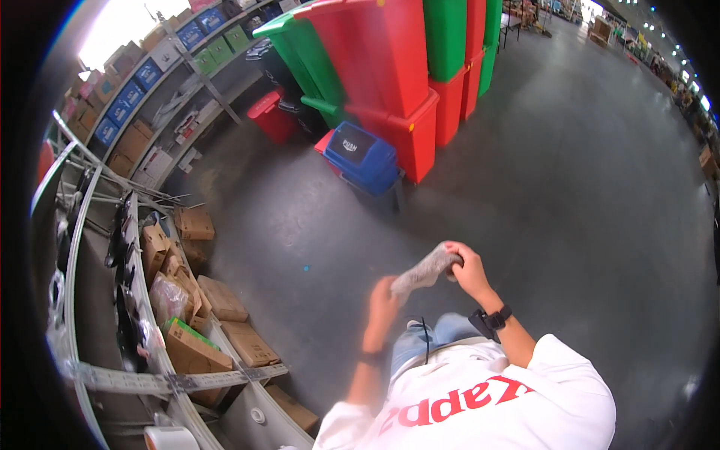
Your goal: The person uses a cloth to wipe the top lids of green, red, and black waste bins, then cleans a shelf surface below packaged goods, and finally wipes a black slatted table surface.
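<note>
A long, bunched piece of light grey cloth [424, 271] is stretched between my two hands in front of my waist, above the floor. Whether it is a rag, a sock or a glove I cannot make out. My left hand [382, 300], slightly blurred, grips its lower left end. At the upper right end, which looks darker, my right hand [468, 268] is closed with thumb and fingers around the fabric. A black band with a small device [491, 321] sits on my right wrist.
Ahead stand tall stacks of red bins [394, 142] and green bins [448, 37]. A blue bin lid [361, 156] juts out before them. Metal shelving [161, 384] with cardboard boxes [196, 349] runs along my left; more boxes lie beside it on the grey floor [570, 187].
</note>
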`<state>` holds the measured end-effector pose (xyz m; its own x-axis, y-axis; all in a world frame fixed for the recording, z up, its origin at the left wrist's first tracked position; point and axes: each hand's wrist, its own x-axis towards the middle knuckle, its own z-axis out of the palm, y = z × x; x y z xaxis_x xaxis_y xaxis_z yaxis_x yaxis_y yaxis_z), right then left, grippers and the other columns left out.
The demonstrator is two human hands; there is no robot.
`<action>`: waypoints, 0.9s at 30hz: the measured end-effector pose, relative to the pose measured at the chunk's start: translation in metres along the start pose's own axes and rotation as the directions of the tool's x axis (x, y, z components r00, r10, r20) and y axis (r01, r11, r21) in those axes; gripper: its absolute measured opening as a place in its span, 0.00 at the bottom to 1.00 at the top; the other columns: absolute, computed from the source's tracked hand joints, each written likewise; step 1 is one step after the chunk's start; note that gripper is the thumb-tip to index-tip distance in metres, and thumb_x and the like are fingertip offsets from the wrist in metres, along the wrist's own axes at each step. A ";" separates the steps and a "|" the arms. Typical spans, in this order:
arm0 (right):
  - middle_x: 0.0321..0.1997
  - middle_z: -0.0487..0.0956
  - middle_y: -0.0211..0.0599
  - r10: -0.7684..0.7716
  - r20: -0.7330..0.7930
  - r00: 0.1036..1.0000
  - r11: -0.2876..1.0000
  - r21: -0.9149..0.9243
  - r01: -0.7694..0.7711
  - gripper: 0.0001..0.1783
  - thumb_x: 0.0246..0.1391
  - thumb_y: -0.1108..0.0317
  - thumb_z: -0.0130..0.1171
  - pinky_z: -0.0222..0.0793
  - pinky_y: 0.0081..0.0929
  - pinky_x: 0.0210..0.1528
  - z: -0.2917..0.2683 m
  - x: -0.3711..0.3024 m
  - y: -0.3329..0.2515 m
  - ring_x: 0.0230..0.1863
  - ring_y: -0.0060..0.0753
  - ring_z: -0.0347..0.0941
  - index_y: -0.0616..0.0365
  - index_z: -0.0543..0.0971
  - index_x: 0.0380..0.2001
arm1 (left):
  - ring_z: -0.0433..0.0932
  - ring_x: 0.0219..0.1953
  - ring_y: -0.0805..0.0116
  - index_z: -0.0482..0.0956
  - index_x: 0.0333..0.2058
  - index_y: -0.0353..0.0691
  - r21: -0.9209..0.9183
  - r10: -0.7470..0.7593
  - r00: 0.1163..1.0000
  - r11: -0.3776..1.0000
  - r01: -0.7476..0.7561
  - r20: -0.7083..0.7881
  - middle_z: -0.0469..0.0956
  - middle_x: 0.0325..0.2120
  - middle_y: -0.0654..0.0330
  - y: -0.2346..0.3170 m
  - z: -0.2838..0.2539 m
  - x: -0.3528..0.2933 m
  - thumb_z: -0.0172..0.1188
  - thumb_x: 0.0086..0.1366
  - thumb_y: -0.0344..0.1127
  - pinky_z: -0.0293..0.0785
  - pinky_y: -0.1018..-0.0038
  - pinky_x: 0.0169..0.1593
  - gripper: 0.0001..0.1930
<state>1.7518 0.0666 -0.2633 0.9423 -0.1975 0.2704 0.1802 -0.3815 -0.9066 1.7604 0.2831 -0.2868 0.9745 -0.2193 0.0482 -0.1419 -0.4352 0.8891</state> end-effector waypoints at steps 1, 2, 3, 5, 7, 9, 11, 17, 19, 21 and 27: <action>0.40 0.73 0.44 0.000 -0.057 0.998 1.000 -0.016 -0.001 0.17 0.32 0.83 0.43 0.61 0.28 0.48 0.000 0.011 -0.003 0.44 0.44 0.67 0.63 0.71 0.31 | 0.72 0.34 0.70 0.70 0.38 0.32 -0.111 -0.061 0.998 0.992 0.063 0.016 0.74 0.30 0.55 0.010 -0.001 0.019 0.47 0.49 0.25 0.66 0.78 0.39 0.14; 0.41 0.73 0.44 0.002 -0.105 0.994 1.000 -0.029 -0.005 0.16 0.32 0.83 0.43 0.61 0.28 0.49 0.002 0.017 -0.004 0.45 0.44 0.67 0.63 0.71 0.31 | 0.72 0.34 0.71 0.70 0.38 0.32 -0.216 -0.132 0.991 0.967 0.136 0.033 0.74 0.30 0.57 0.017 -0.001 0.030 0.46 0.50 0.25 0.66 0.78 0.39 0.14; 0.41 0.73 0.44 0.027 -0.102 0.994 1.000 -0.013 -0.029 0.16 0.32 0.83 0.44 0.61 0.28 0.48 0.014 0.027 -0.001 0.44 0.44 0.67 0.64 0.70 0.30 | 0.71 0.35 0.72 0.69 0.39 0.32 -0.227 -0.097 0.995 0.970 0.091 -0.013 0.73 0.30 0.57 0.012 -0.005 0.042 0.44 0.52 0.26 0.66 0.78 0.40 0.14; 0.40 0.73 0.44 0.116 -0.057 0.992 0.993 -0.008 -0.116 0.14 0.34 0.82 0.44 0.63 0.26 0.45 0.031 0.040 0.011 0.42 0.43 0.69 0.64 0.70 0.30 | 0.70 0.38 0.72 0.69 0.40 0.32 -0.332 -0.164 0.986 0.931 0.151 -0.012 0.73 0.34 0.56 -0.003 -0.005 0.063 0.41 0.55 0.29 0.65 0.79 0.41 0.15; 0.39 0.74 0.42 0.199 0.012 0.980 0.979 0.033 -0.199 0.13 0.36 0.82 0.44 0.65 0.23 0.43 0.051 0.042 0.027 0.39 0.36 0.70 0.65 0.70 0.31 | 0.69 0.39 0.72 0.69 0.41 0.32 -0.357 -0.225 0.974 0.910 0.208 -0.006 0.72 0.35 0.56 -0.020 -0.008 0.075 0.40 0.57 0.30 0.65 0.79 0.42 0.15; 0.38 0.74 0.40 0.202 0.046 0.978 0.978 0.048 -0.204 0.12 0.38 0.82 0.44 0.65 0.22 0.42 0.060 0.053 0.048 0.38 0.30 0.71 0.65 0.70 0.31 | 0.71 0.39 0.67 0.69 0.41 0.33 -0.595 -0.379 0.921 0.721 0.354 0.088 0.73 0.37 0.55 -0.033 -0.006 0.087 0.39 0.60 0.33 0.64 0.75 0.43 0.14; 0.38 0.74 0.40 0.204 0.007 0.979 0.975 0.086 -0.204 0.13 0.37 0.84 0.43 0.66 0.21 0.41 0.080 0.070 0.052 0.38 0.29 0.70 0.65 0.70 0.31 | 0.70 0.39 0.68 0.69 0.41 0.32 -0.533 -0.372 0.925 0.769 0.353 0.076 0.73 0.37 0.56 -0.035 -0.021 0.102 0.40 0.61 0.34 0.64 0.75 0.44 0.15; 0.43 0.69 0.44 -0.082 -0.262 0.962 0.990 -0.134 0.048 0.24 0.33 0.85 0.44 0.59 0.31 0.50 0.130 0.151 0.040 0.46 0.44 0.64 0.61 0.68 0.40 | 0.67 0.47 0.66 0.66 0.45 0.32 -0.317 -0.156 0.988 0.937 0.148 0.001 0.69 0.43 0.52 -0.041 -0.061 0.174 0.40 0.61 0.33 0.60 0.74 0.49 0.16; 0.47 0.67 0.42 -0.179 -0.280 0.943 0.967 -0.226 0.117 0.26 0.33 0.87 0.44 0.56 0.33 0.52 0.137 0.176 0.034 0.50 0.45 0.60 0.60 0.68 0.42 | 0.66 0.48 0.59 0.65 0.47 0.32 -0.171 -0.031 0.999 0.985 0.027 -0.019 0.69 0.44 0.48 -0.034 -0.073 0.205 0.42 0.58 0.27 0.60 0.72 0.50 0.17; 0.49 0.65 0.41 -0.173 -0.277 0.945 0.938 -0.339 0.072 0.26 0.35 0.86 0.42 0.54 0.34 0.53 0.145 0.193 0.034 0.53 0.44 0.57 0.61 0.67 0.44 | 0.66 0.48 0.56 0.65 0.47 0.32 -0.022 0.079 0.997 0.997 -0.079 0.007 0.68 0.44 0.47 -0.030 -0.086 0.235 0.42 0.57 0.25 0.60 0.71 0.50 0.17; 0.58 0.56 0.43 0.001 -0.054 0.999 0.777 -0.629 -0.035 0.27 0.40 0.79 0.43 0.44 0.38 0.59 0.198 0.196 0.118 0.60 0.45 0.47 0.59 0.63 0.50 | 0.49 0.58 0.52 0.54 0.54 0.39 0.547 0.198 0.846 0.685 -0.480 0.495 0.54 0.55 0.50 -0.114 -0.082 0.305 0.45 0.50 0.25 0.49 0.59 0.56 0.29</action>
<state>2.0141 0.1617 -0.3816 0.9260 -0.2459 0.2864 -0.0701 -0.8575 -0.5096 2.0879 0.3375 -0.3357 0.7102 -0.7039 -0.0090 -0.6606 -0.6709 0.3369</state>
